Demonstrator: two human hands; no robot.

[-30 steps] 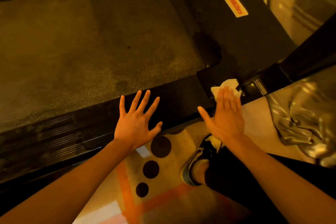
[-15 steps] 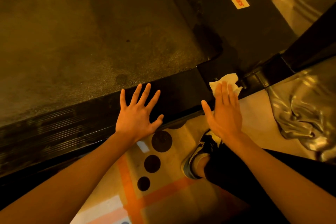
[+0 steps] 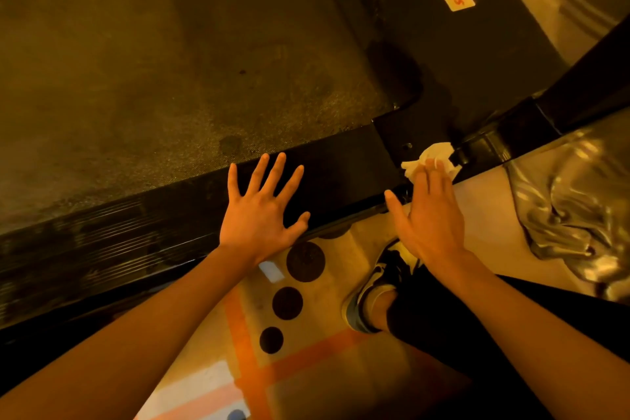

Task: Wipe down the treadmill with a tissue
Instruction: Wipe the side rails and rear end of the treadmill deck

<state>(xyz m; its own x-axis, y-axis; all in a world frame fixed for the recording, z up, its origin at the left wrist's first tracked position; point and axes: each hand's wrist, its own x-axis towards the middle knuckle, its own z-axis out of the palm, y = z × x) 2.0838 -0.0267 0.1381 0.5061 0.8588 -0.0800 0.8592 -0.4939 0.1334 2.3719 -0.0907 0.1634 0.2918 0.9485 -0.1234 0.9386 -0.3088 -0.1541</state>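
Crumpled paper tissue [image 3: 430, 159]; glossy black treadmill rail [image 3: 136, 242]; rough, grainy belt [image 3: 170, 78].

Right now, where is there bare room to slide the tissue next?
The black rail between the left hand and the tissue is bare, as is the belt beyond it. Crowded: beside the post base, where the right hand presses the tissue.

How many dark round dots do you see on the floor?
3, in one row: the large dot beside the treadmill edge, the middle dot nearer the person, the small dot by the orange stripe. Another may hide under the treadmill.
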